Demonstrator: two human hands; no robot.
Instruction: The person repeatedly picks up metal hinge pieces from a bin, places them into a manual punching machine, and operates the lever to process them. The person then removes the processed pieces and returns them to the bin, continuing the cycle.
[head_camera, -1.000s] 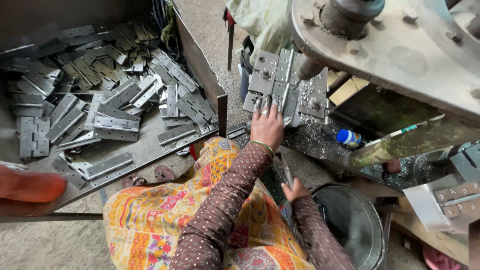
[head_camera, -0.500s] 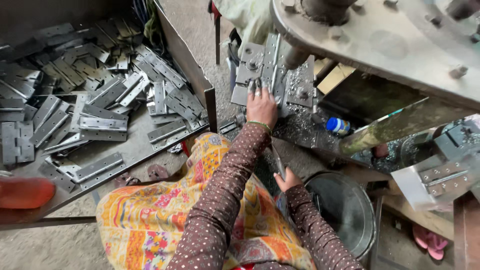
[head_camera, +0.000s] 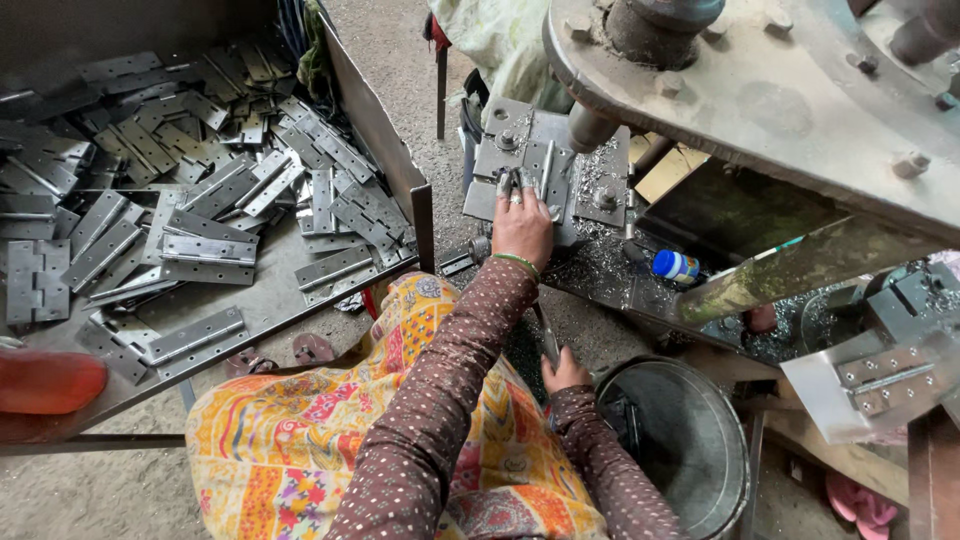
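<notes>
Nearest the camera, the right hand (head_camera: 566, 372) sits low over the lap, its fingers curled around a thin grey metal strip (head_camera: 546, 334) that rises from the fist and leans a little away from the body; the grasp looks closed on it, though the fingertips are hidden. Just beside it stands a round grey metal bucket (head_camera: 690, 450).

Further out, the left hand (head_camera: 522, 226) reaches onto the grey steel die block (head_camera: 545, 170) of the press, fingers spread and pressing down on a small bright metal piece (head_camera: 547, 168) lying there — whether it pinches the piece or only steadies it I cannot tell. That piece is narrow, and its long axis runs away from the person, toward the dark steel ram (head_camera: 590, 128) standing just beside it. Silvery swarf (head_camera: 600, 262) litters the bed near a blue-capped white bottle (head_camera: 676, 266).

The risk, as I judge it, lies here: the fingers rest right by the ram, so any stroke while they stay could crush them — and the sharp shavings could cut the wrist or snag the brown dotted sleeve (head_camera: 455, 350).

Far left, an open steel tray (head_camera: 390, 160) holds a heap of flat grey hinges (head_camera: 200, 210).
</notes>
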